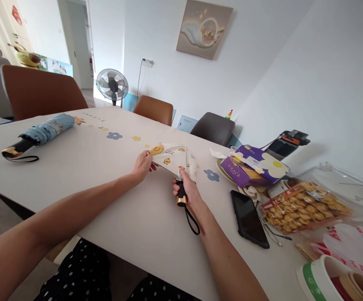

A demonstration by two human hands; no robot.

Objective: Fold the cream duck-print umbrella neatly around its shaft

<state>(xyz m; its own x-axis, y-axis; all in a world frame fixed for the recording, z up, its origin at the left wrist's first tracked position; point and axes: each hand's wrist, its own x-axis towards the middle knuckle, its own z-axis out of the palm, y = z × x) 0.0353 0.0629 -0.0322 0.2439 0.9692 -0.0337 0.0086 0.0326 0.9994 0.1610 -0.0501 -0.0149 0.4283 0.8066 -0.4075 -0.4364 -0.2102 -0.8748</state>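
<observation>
A folded white umbrella (173,159) with yellow cartoon prints lies on the white table (106,175) in front of me. My right hand (189,190) is wrapped round its black handle, whose gold end cap and black wrist loop hang toward me. My left hand (143,165) pinches a flap of the umbrella's fabric at its left side, fingers closed on the cloth. A second folded umbrella (40,134), light blue with a black handle and strap, lies apart at the far left of the table.
To the right lie a black phone (249,217), a purple box (252,165), a clear pack of snacks (306,207), and bowls (331,276) at the near right corner. Brown chairs (39,92) stand behind the table, with a fan (112,85) beyond.
</observation>
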